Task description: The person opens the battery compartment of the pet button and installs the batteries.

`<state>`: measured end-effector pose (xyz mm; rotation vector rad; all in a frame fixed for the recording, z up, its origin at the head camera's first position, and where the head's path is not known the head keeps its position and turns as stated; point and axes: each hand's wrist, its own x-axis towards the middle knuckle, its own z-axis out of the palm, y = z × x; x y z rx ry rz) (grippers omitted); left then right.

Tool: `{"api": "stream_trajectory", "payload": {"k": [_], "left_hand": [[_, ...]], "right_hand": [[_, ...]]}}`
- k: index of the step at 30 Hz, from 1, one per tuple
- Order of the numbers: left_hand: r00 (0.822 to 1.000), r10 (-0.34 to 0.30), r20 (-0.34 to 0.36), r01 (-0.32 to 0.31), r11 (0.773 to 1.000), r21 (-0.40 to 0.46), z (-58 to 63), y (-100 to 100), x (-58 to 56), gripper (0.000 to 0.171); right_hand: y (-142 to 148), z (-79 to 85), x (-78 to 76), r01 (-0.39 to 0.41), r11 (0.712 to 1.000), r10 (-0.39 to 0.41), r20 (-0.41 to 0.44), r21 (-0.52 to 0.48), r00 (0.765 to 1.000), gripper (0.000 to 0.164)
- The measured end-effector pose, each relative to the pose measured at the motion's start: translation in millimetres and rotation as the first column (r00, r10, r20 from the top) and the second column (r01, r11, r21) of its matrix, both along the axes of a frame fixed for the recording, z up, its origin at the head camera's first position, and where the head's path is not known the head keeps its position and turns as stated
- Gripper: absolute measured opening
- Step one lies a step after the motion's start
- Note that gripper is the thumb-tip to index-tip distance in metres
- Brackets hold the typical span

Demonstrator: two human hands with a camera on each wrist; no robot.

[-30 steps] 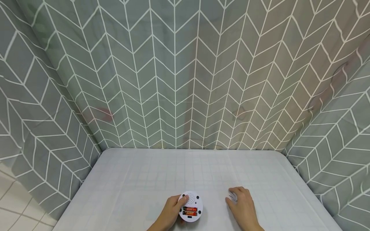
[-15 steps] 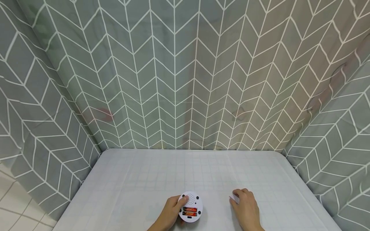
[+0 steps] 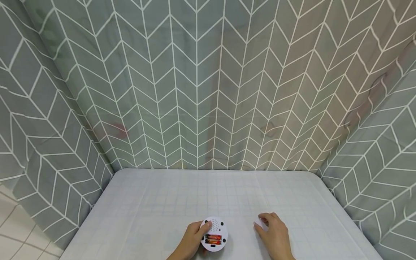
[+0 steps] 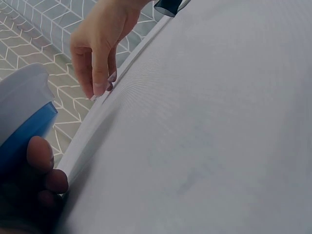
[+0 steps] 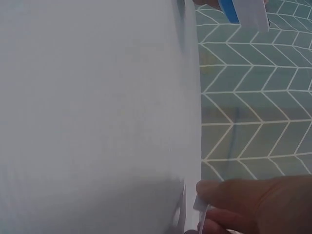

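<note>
In the head view my left hand (image 3: 192, 236) grips a round white device (image 3: 215, 227), its thumb lying over the top edge. The device's underside faces up, with speaker holes, small dark feet and an uncovered battery bay. Red-and-black batteries (image 3: 213, 239) lie in that bay. From the left wrist view, the device has a white part (image 4: 22, 92) and a blue band (image 4: 29, 129). To its right, above the tabletop, my right hand (image 3: 275, 234) pinches a small thin white piece (image 3: 264, 225), partly hidden by the fingers. The right wrist view shows this pinch (image 5: 239, 202) at close range.
A pale cloth (image 3: 156, 202) with a faint grid covers the table. Grey-green chevron curtains (image 3: 208, 90) hang behind it and at both sides. Tiled floor (image 3: 22, 231) shows at the lower left. A dark object (image 4: 168, 7) sits at the top of the left wrist view.
My right hand has shifted slightly right and then back a little left, and the small white piece has turned in its fingers. The left hand and the device stay nearly still.
</note>
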<state>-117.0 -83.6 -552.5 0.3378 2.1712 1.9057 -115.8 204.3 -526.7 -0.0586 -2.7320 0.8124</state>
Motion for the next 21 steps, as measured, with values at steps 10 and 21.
{"api": "stream_trajectory", "payload": {"k": [10,21], "left_hand": [[1.0,0.001,-0.006,-0.001,1.0,0.003,-1.6,0.1,-0.4,0.045],[1.0,0.0,-0.015,0.0,1.0,0.004,-2.8,-0.7,-0.5,0.044]], "right_hand": [[-14.8,-0.1,3.5,-0.086,0.993,0.069,-0.183,-0.087,0.981,0.031],[-23.2,-3.2,3.2,-0.216,0.975,0.17,-0.452,-0.051,0.876,0.041]]}}
